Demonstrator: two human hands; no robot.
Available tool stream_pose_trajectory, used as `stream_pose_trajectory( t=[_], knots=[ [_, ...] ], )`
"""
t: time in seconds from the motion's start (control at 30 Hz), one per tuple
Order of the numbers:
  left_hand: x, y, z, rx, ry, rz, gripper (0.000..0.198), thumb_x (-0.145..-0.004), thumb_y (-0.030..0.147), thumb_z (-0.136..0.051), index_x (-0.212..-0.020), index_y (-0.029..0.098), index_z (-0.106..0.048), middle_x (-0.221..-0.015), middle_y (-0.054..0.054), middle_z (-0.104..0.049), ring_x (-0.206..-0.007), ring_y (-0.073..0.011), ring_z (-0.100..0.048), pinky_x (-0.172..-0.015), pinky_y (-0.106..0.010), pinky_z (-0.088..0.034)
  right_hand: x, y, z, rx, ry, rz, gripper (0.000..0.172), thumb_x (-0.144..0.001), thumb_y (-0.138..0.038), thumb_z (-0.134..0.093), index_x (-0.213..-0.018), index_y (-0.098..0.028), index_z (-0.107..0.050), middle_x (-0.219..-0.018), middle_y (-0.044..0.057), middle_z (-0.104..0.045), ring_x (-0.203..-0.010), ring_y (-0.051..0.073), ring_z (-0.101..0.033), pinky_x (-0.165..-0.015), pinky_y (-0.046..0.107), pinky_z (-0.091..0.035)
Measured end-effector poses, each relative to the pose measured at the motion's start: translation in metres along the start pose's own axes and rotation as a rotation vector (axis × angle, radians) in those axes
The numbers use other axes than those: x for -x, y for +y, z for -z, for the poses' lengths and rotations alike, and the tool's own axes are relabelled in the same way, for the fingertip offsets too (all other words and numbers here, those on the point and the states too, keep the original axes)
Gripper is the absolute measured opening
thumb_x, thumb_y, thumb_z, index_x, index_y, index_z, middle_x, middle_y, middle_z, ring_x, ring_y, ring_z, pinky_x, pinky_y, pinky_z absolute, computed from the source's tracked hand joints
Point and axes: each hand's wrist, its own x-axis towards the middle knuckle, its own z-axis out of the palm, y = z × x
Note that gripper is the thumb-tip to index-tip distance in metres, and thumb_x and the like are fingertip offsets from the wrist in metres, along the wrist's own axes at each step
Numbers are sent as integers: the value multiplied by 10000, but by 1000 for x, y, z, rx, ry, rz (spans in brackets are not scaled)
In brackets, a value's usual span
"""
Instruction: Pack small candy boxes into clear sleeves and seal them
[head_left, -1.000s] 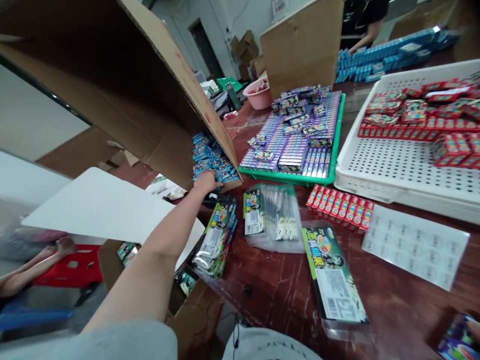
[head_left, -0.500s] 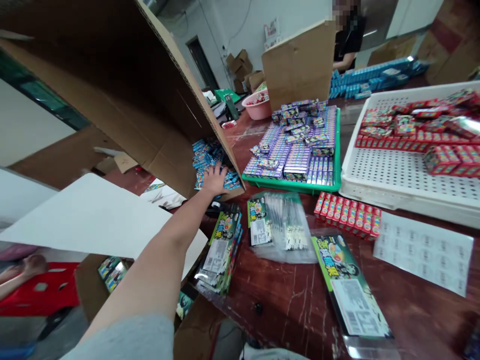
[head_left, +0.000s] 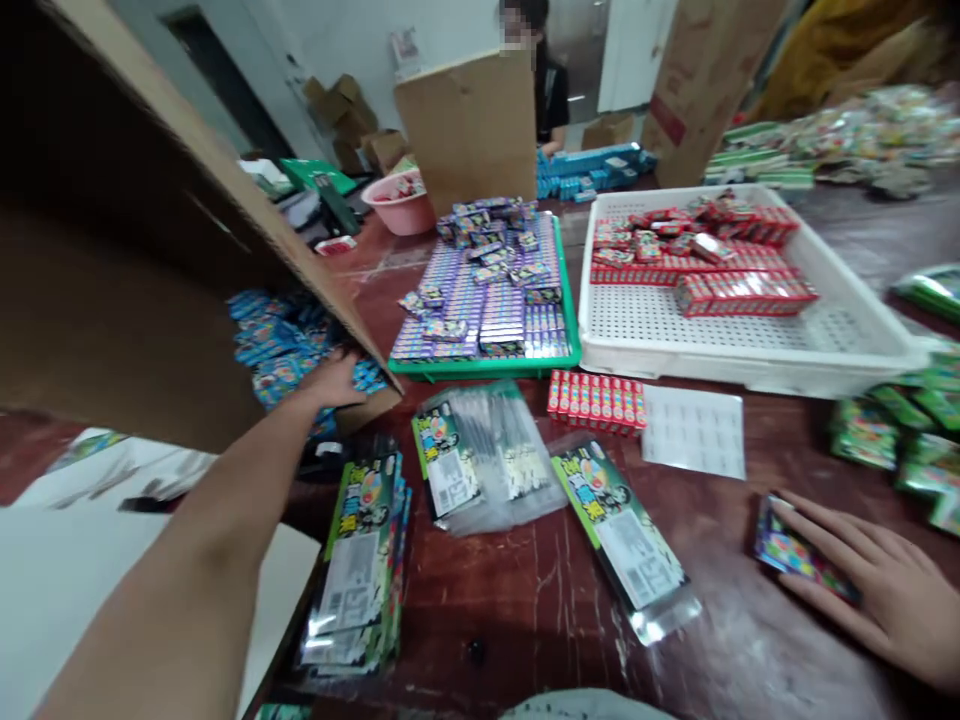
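Observation:
At the left, my left hand reaches into a big cardboard box lying on its side. It is among a heap of small blue packets; its fingertips are blurred and partly hidden, so I cannot make out any grip. On the right, my right hand lies over a dark purple, colourful packet, thumb and fingers along its sides, against the table. Between my hands are a stack of printed plastic bags, a fanned bundle of clear bags and one single printed bag.
A green tray holds rows of purple boxes. Beside it, a white perforated tray holds red boxes. A red box row, a sticker sheet and green packets lie nearer. A person sits behind a cardboard panel.
The view has swung right, bringing my right hand and its packet into sight, with the green packets. My left hand's spread fingers have sunk further among the blue packets.

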Motion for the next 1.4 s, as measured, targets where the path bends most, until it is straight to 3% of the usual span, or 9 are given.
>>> stream_pose_trajectory(
  t=[0.17,0.3,0.4,0.6,0.77,0.9,1.07,1.23,1.4],
  knots=[
    [37,3,24,40,170,66,848,-749,336,-664,-1507,202,-308,-1622,-93,-334,-1394,-326,-451,-1152,-413,-397,-8,-2,9,-3,-101,29,840,-853,-527,-660,-1590,-472,-259,-1535,53,-531,-1299,400,-575,-1001,586,-490],
    [96,43,75,228,487,-92,855,-848,505,-570,-1554,560,-91,-1670,191,-193,-1506,-318,-299,-1250,-477,-240,-10,-4,17,25,-141,62,864,-861,-599,-652,-1607,-385,-273,-1575,69,-484,-1306,393,-558,-1016,577,-468],
    [130,122,102,356,552,-388,882,-808,466,-621,-1532,626,-144,-1636,256,-226,-1501,-326,-312,-1257,-496,-225,-12,-7,24,19,-171,70,837,-882,-620,-627,-1602,-344,-302,-1591,82,-461,-1323,382,-526,-1042,575,-434],
    [150,354,89,289,301,-1100,884,-803,183,-653,-1575,383,-273,-1663,-61,-295,-1359,-324,-484,-1076,-491,-446,-15,-6,32,-6,-174,89,774,-908,-635,-591,-1570,-296,-375,-1599,96,-447,-1349,366,-484,-1071,567,-397],
    [127,476,64,168,143,-1193,839,-857,331,-704,-1583,330,-283,-1648,-71,-338,-1348,-366,-443,-1053,-530,-414,-7,2,37,-66,-154,68,878,-900,-681,-579,-1592,-216,-304,-1557,148,-490,-1351,356,-493,-1094,557,-386],
    [118,497,64,169,260,-1174,585,-937,449,-652,-1469,277,-479,-1500,-80,-531,-1389,-386,-380,-1157,-624,-216,-3,9,40,-108,-135,28,992,-864,-722,-593,-1614,-181,-232,-1529,179,-510,-1327,376,-510,-1105,575,-375],
    [154,495,74,396,276,-1114,623,-944,392,-656,-1493,219,-419,-1352,-104,-616,-1210,-314,-507,-1061,-488,-385,5,18,44,-162,-150,34,1027,-848,-718,-618,-1627,-195,-200,-1509,178,-528,-1289,373,-530,-1084,562,-390],
    [208,533,65,570,114,-877,725,-953,490,-599,-1544,173,-323,-1353,-148,-569,-1212,-321,-529,-1058,-464,-452,20,25,51,-174,-162,23,1028,-847,-706,-627,-1634,-218,-181,-1502,171,-535,-1289,376,-529,-1066,552,-407],
    [219,549,54,510,-31,-789,795,-964,564,-492,-1592,156,-224,-1537,-220,-399,-1314,-399,-508,-1022,-521,-496,37,31,59,-158,-182,5,1007,-853,-689,-631,-1627,-205,-207,-1495,170,-537,-1284,366,-526,-1067,532,-408]
  ],
)
